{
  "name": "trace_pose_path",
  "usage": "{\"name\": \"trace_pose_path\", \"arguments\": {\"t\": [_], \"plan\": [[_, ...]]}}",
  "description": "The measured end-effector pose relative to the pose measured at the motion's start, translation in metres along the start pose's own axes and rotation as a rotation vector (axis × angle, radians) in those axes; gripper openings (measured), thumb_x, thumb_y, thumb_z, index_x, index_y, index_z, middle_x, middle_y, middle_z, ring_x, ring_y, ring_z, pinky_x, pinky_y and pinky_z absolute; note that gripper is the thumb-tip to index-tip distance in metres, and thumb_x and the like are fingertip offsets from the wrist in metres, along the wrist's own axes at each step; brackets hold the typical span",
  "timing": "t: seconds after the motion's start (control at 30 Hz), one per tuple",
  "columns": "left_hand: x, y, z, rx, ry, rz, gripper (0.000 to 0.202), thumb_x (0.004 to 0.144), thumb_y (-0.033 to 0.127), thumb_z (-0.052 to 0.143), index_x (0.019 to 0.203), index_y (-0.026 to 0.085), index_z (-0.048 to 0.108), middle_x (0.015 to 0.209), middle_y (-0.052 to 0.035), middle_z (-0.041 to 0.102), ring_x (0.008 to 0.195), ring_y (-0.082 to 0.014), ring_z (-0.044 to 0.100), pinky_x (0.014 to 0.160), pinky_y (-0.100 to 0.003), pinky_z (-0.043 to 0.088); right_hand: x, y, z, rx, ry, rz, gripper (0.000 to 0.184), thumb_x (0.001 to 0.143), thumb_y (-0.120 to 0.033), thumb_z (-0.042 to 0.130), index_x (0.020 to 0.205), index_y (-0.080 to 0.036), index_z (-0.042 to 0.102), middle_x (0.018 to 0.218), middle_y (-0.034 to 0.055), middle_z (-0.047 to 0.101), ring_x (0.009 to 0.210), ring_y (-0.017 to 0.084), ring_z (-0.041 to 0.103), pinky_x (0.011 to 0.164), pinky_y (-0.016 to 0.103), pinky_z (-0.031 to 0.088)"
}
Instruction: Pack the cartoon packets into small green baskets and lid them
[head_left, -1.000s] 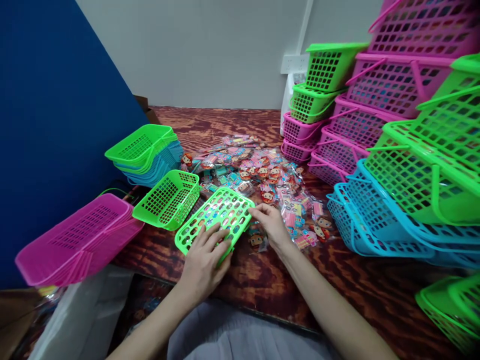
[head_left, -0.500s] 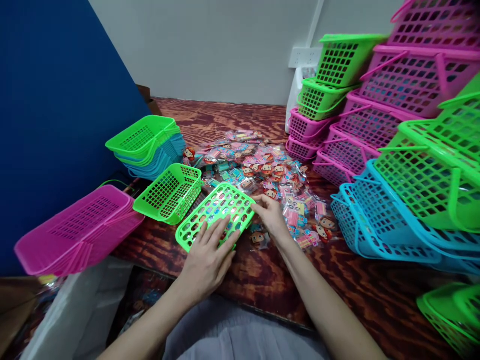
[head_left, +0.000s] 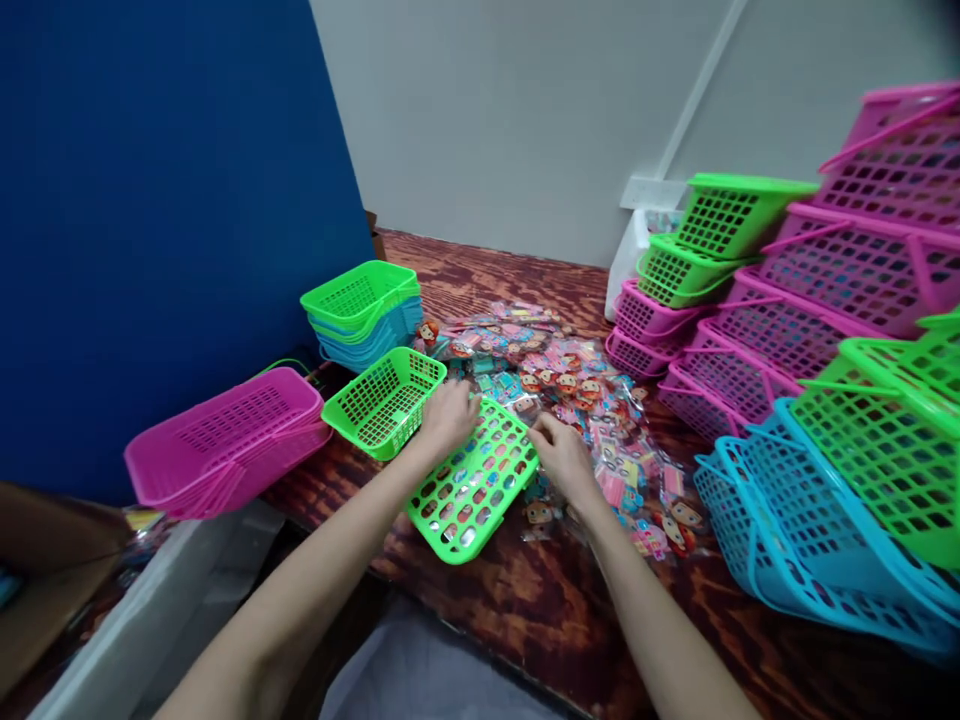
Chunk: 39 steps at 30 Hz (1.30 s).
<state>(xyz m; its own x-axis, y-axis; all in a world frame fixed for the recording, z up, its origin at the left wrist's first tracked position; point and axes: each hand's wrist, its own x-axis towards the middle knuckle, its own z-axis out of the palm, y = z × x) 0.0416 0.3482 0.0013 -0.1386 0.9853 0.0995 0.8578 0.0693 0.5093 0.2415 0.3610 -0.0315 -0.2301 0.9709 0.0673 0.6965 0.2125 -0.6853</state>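
Observation:
A green basket lid (head_left: 480, 475) with rows of oval holes lies in front of me, over packets whose colours show through it. My left hand (head_left: 450, 412) is curled at the lid's far left corner, its fingertips partly hidden. At the far right corner, my right hand (head_left: 561, 455) pinches the lid's rim between thumb and fingers. Just left of the lid stands an open green basket (head_left: 390, 400). Beyond both hands spreads a heap of clear packets (head_left: 562, 375) with cartoon-figure and pastel pieces.
A pink basket stack (head_left: 225, 440) stands at the table's left edge, with a green and blue basket stack (head_left: 364, 310) behind. Filled pink baskets (head_left: 832, 260), green baskets (head_left: 720, 225) and blue baskets (head_left: 795, 520) are piled along the right. A blue panel (head_left: 150, 200) rises at the left.
My left hand has moved from lying flat on the lid to its far left corner. The lid has turned, its near end now swung toward me. The camera view has shifted too.

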Motion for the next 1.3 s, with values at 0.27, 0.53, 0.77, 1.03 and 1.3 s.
{"name": "trace_pose_path", "arguments": {"t": [0.27,0.53,0.77,1.03,1.3], "plan": [[0.037,-0.031,0.015,-0.226,-0.208,-0.105,0.030,0.094,0.041,0.060,0.081,0.013,0.062,0.072,0.0030,0.060,0.061,-0.0105,0.057,0.061,-0.026,0.050,0.005,0.015,0.010,0.185,-0.030,-0.048,0.023,0.084,-0.042,0.047,0.070,-0.025,0.045,0.061,-0.0039,0.048,0.059,0.016,0.046,0.057,0.026,0.033],[-0.015,-0.024,0.023,-0.293,0.013,-0.086,0.031,0.093,0.018,0.041,0.102,0.020,0.071,0.097,-0.0060,0.066,0.092,-0.0212,0.064,0.083,-0.033,0.049,0.029,0.017,0.015,0.136,-0.061,-0.028,0.028,0.086,-0.044,0.039,0.069,-0.023,0.046,0.064,-0.0023,0.051,0.065,0.017,0.051,0.060,0.026,0.037],[-0.027,-0.027,0.032,-0.429,0.063,0.000,0.042,0.082,0.007,0.041,0.106,0.021,0.073,0.094,-0.0030,0.071,0.091,-0.0194,0.066,0.086,-0.029,0.049,0.031,-0.014,0.020,-0.104,-0.125,-0.029,0.031,0.096,-0.036,0.036,0.083,-0.021,0.060,0.083,0.0071,0.067,0.076,0.020,0.058,0.066,0.028,0.035],[-0.042,-0.025,0.043,-0.554,0.222,-0.063,0.039,0.086,0.010,0.038,0.105,0.016,0.071,0.092,-0.0034,0.072,0.082,-0.0173,0.065,0.079,-0.027,0.051,0.023,-0.028,0.004,-0.199,-0.080,-0.189,0.035,0.099,-0.041,0.040,0.096,-0.018,0.066,0.099,0.0090,0.068,0.096,0.022,0.058,0.083,0.029,0.039],[-0.058,-0.019,0.048,-0.534,0.444,-0.146,0.041,0.082,0.005,0.035,0.106,0.015,0.067,0.110,-0.0078,0.068,0.108,-0.0202,0.061,0.101,-0.034,0.046,-0.102,-0.041,-0.016,-0.397,-0.181,-0.672,0.053,0.096,-0.052,0.049,0.141,-0.026,0.051,0.149,0.0101,0.048,0.140,0.032,0.035,0.116,0.053,0.021]]}}
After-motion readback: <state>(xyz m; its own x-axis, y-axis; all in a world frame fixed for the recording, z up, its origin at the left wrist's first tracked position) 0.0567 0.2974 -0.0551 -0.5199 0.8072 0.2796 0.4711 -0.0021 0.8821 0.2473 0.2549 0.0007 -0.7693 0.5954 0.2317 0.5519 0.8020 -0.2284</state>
